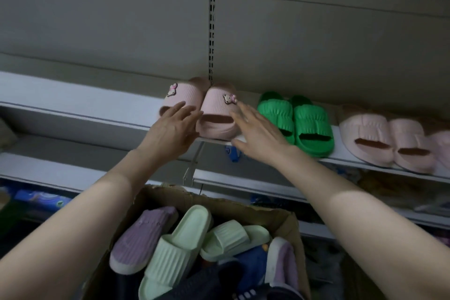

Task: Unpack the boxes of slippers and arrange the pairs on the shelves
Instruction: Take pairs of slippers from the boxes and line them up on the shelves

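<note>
Grey store shelving with a slotted upright post (212, 31) fills the view. Pink charm slippers (202, 109) sit on the shelf (73, 95) just below that post, side by side and touching. Open toes point near, heels far by the back panel, long axes near-to-far and a bit splayed.

Left hand (170, 129) lies flat against the left slipper's outer side, fingers straight, gripping nothing. Right hand (258, 134) is flat too, with its fingertips at the right slipper's outer side; contact looks likely but isn't certain. The pair lies between the hands, both about equally near.

Toes are at the shelf's front edge, so pushing farther in looks wise. Bare shelf runs left. To the right, the green pair (297, 119) is near, with the pale pink pair (384, 139) beyond. Below is a cardboard box (280, 217) holding pale green slippers (180, 246), a purple slipper (143, 234) and more to unpack.
</note>
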Demonstrator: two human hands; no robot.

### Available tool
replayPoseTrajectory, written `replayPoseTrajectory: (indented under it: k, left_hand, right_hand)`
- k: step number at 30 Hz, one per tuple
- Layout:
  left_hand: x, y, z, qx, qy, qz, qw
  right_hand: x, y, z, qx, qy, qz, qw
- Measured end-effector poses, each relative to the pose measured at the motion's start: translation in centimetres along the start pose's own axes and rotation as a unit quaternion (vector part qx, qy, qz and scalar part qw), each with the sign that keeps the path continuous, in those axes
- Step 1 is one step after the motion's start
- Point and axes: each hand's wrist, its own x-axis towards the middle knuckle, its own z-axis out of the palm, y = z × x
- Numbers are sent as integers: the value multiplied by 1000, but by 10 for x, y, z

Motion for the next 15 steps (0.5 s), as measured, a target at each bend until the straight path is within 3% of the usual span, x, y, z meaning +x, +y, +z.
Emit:
replayPoseTrajectory:
  k: [8, 15]
  left_hand:
    - [-34, 131, 13, -44, 46, 87, 994]
    - [-52, 300, 57, -98, 49, 134, 985]
  right_hand:
    - [-157, 50, -5, -66, 51, 7, 996]
    - [-342, 117, 22, -62, 69, 71, 993]
